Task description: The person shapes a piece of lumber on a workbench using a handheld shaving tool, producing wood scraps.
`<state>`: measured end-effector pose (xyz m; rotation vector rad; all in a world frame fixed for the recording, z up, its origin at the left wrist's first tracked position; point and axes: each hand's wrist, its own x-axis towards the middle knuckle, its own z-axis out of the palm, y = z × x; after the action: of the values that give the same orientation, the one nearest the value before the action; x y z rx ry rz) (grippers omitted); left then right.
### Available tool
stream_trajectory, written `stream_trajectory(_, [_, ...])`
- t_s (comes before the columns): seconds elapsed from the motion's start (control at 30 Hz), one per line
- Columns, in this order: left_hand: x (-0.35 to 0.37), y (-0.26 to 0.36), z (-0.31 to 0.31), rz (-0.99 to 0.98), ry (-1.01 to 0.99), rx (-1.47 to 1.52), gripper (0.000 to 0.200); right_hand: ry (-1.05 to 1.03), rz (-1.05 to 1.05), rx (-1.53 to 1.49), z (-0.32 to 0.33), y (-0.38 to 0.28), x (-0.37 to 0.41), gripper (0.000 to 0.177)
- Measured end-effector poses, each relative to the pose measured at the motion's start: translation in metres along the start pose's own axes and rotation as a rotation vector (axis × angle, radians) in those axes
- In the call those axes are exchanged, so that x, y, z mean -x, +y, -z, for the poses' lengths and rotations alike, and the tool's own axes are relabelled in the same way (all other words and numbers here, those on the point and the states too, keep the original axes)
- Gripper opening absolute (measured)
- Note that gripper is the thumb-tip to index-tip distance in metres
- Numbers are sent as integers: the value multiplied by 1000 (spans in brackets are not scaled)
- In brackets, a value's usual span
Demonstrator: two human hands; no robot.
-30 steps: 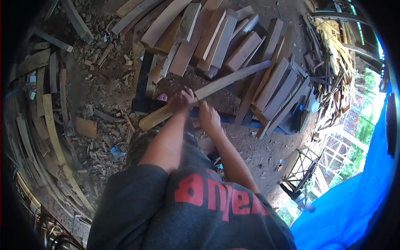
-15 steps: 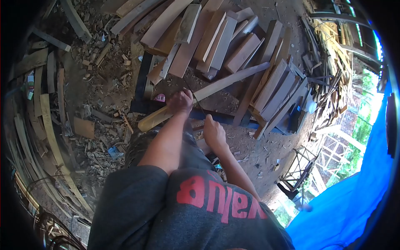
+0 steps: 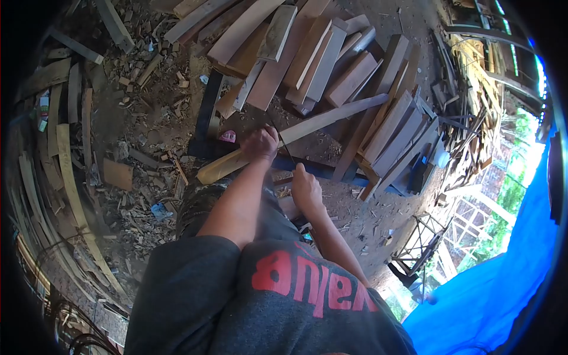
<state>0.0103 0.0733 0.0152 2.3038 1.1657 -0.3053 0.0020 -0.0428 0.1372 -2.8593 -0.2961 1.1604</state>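
A long pale wooden strip (image 3: 331,114) runs slantwise from the stacked timber toward my legs, crossing a dark metal frame. My left hand (image 3: 260,145) is closed on this strip near its lower part. Just right of those fingers, a thin, dark, saw-like blade (image 3: 284,145) crosses the strip, seen nearly edge-on. My right hand (image 3: 306,190) is closed around its near end, where the handle is hidden by the fingers. The strip's rounded yellowish end (image 3: 214,171) lies left of my left forearm, over my leg.
Cut timber pieces (image 3: 319,62) are piled on the dark metal frame (image 3: 319,168) ahead. Wood scraps (image 3: 148,130) litter the ground at left, beside long curved offcuts (image 3: 77,195). A blue tarp (image 3: 491,290) hangs at right, below a heap of thin sticks (image 3: 476,77).
The whole view has shifted slightly, with the surroundings a little further right and down. Both hands keep nearly the same positions and grips on the strip and blade.
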Motion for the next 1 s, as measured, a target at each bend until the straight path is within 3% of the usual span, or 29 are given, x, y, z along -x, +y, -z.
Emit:
stream_trajectory(0.07, [2, -3, -6, -4, 16, -25, 49, 95, 106, -109, -19, 0, -34, 14])
stream_trajectory(0.17, [1, -5, -8, -11, 50, -68, 49, 80, 145, -78, -20, -13, -64, 14])
stream_trajectory(0.3, [1, -1, -4, -5, 52, -52, 48, 84, 137, -83, -2, 0, -5, 13])
stream_trajectory(0.37, [1, -2, -5, 7, 29, -42, 48, 16, 35, -36, 6, 3, 12, 15])
stream_trajectory(0.57, [1, -3, -4, 4, 58, -71, 49, 110, 164, -101, -20, -15, -68, 14])
stream_trajectory(0.67, [-4, 4, 0, 3, 64, -46, 49, 139, 188, -104, -11, 1, -29, 13])
stream_trajectory(0.7, [1, 1, 0, 5, 44, -50, 49, 17, 48, -57, 2, -2, -8, 13])
stream_trajectory(0.73, [4, 0, -1, 11, 31, -47, 49, 8, 41, -49, 0, 4, 3, 13])
stream_trajectory(0.8, [1, 3, 4, 4, 2, -34, 49, 72, 48, -48, -4, 11, 10, 11])
stream_trajectory(0.9, [0, -2, -9, -5, 70, -40, 49, 196, 199, -128, -24, -1, -43, 10])
stream_trajectory(1.0, [0, -1, -2, -14, 76, -90, 48, 149, 202, -78, -21, -10, -61, 10])
